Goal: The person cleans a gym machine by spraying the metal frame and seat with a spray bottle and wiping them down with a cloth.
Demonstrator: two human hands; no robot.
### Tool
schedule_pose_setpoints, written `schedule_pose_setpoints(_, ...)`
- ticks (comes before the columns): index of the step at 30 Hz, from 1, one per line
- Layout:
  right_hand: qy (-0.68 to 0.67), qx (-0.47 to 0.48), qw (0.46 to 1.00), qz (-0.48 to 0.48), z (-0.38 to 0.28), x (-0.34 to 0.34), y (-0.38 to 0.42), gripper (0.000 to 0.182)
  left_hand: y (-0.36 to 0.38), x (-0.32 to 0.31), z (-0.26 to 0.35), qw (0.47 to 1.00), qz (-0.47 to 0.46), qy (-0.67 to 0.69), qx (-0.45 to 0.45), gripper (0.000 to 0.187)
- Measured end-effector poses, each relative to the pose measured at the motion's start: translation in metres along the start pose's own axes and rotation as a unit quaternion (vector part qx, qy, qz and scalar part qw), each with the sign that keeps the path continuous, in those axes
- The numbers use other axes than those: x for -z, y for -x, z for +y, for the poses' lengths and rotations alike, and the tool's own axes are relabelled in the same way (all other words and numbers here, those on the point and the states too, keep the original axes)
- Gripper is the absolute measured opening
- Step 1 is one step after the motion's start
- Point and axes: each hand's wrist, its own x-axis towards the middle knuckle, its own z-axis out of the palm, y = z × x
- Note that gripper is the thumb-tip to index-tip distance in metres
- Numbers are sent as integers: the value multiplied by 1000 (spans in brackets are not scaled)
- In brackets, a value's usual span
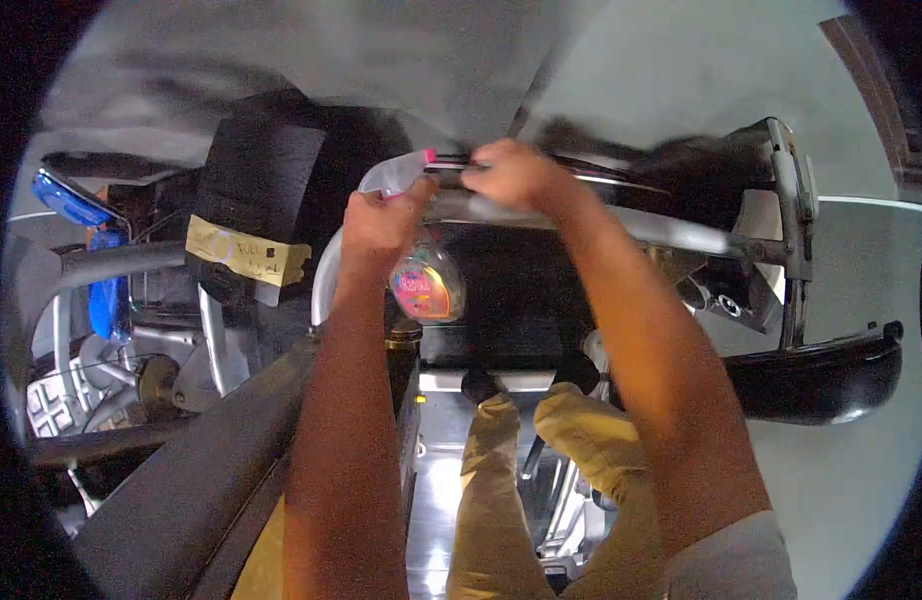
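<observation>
A clear spray bottle (424, 287) with a pink and yellow label hangs upright below my left hand (384, 222). The fingers of that hand are wrapped round its neck, and its pale spray head (393, 174) with a pink nozzle points to the right. Just right of the nozzle, my right hand (511, 175) is closed over a dark, shiny bar (606, 178). Motion blurs this hand, and what its fingers hold, if anything, cannot be made out.
A black pad (256, 185) with a yellow handwritten paper strip (246, 250) stands at the left. Farther left is a blue object (73, 197). Metal frame tubes (681, 236) cross ahead, and a black curved part (816, 380) sits at the right.
</observation>
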Motion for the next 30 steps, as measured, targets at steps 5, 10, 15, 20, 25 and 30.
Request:
schedule_pose_setpoints(5, 128, -253, 958, 42, 45, 34, 86, 40, 35, -23, -12, 983, 122, 70, -118, 37)
schedule_pose_setpoints(10, 64, -139, 984, -91, -12, 21, 16, 40, 99, -16, -18, 973, 220, 33, -69, 39)
schedule_pose_setpoints(15, -35, 11, 998, 57, -106, -21, -45, 36, 163, -15, -15, 959, 268, -20, -89, 39)
schedule_pose_setpoints(20, -77, 46, 984, 156, -76, -22, -17, 29, 175, 0, -20, 966, 209, -69, -138, 38)
schedule_pose_setpoints(25, 29, 106, 929, 353, -78, -43, -10, 20, 179, 6, -28, 976, 175, -38, -122, 20)
schedule_pose_setpoints(30, 1, 346, 926, 152, -170, -109, -64, 14, 182, 15, -29, 947, 118, -192, -227, 16)
